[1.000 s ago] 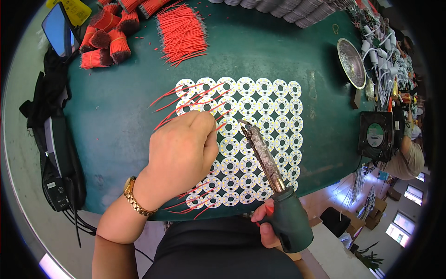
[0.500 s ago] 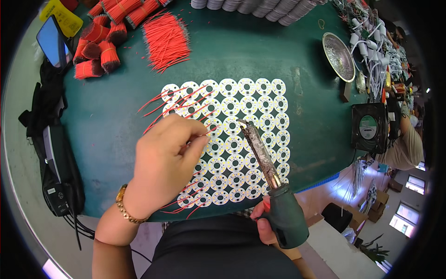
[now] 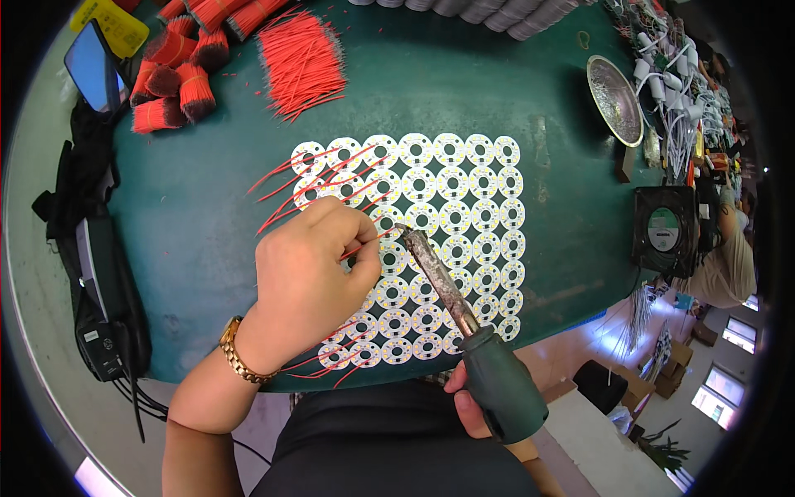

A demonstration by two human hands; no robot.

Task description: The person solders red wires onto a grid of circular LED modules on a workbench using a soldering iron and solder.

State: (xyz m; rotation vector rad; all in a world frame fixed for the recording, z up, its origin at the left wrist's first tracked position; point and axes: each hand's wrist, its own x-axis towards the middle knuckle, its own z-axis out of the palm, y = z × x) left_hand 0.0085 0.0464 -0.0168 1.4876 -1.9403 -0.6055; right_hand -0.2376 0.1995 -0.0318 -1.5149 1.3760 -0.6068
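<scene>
Green table [image 3: 497, 91] carries round white boards [image 3: 464, 190]; left hand [image 3: 310, 265] fingers pinch a red wire [image 3: 364, 244], right hand [image 3: 472, 406] at five o'clock grips a soldering iron [image 3: 455, 306].

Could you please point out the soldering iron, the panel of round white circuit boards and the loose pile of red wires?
soldering iron [image 3: 439, 277]: head view, on its burnt metal shaft.
panel of round white circuit boards [image 3: 484, 203]: head view, on one bare disc.
loose pile of red wires [image 3: 302, 58]: head view, pile's middle.
</scene>
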